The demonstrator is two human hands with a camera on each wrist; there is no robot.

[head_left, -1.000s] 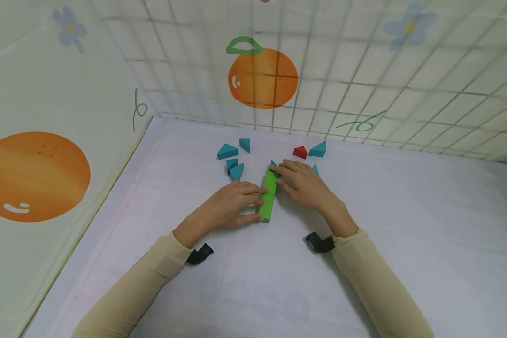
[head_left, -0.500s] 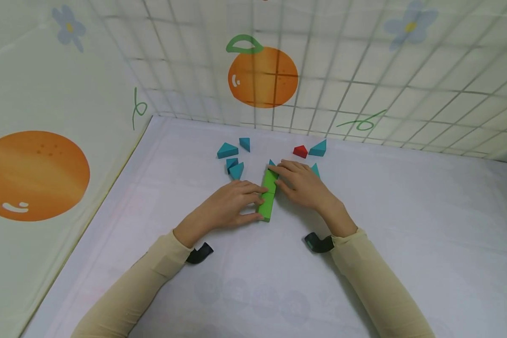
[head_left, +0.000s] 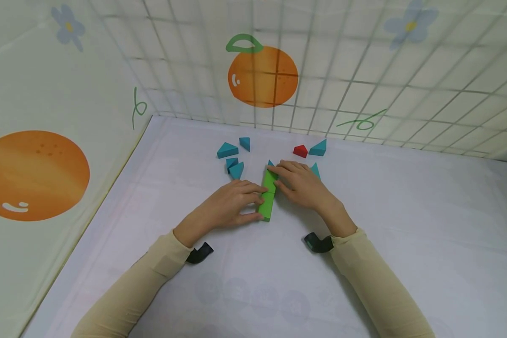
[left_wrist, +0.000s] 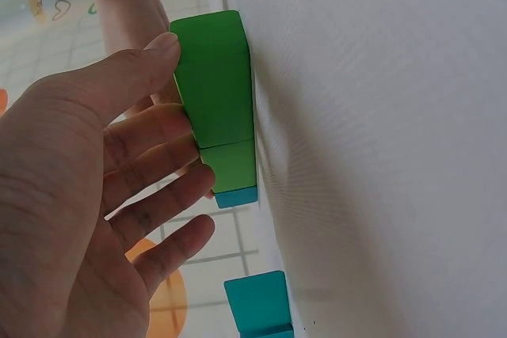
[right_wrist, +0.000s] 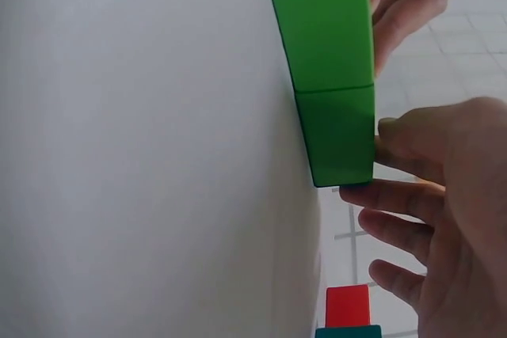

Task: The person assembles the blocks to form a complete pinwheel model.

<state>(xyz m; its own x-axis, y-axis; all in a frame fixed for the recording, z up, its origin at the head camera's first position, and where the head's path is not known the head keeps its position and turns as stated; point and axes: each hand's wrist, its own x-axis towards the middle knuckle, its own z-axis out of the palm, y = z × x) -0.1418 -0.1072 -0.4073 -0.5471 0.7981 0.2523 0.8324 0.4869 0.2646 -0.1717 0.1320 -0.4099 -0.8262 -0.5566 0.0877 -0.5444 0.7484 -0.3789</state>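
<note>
Two green blocks lie end to end on the white surface in the head view, the near block (head_left: 266,209) and the far block (head_left: 270,180). Along their left side my left hand (head_left: 233,204) rests its fingertips, with the thumb by the near block's front end. My right hand (head_left: 303,184) touches the far block, thumb at its right side and index fingertip at its far end. In the right wrist view that hand's fingers (right_wrist: 396,231) are spread and fairly straight. A blue triangular block (head_left: 271,163), partly hidden, shows just beyond the far green block.
Several blue triangular blocks (head_left: 227,150) lie to the back left. A red block (head_left: 300,151) and a blue triangle (head_left: 318,149) sit at the back right, with another blue block (head_left: 315,170) partly behind my right hand. A printed curtain wall (head_left: 321,70) bounds the back.
</note>
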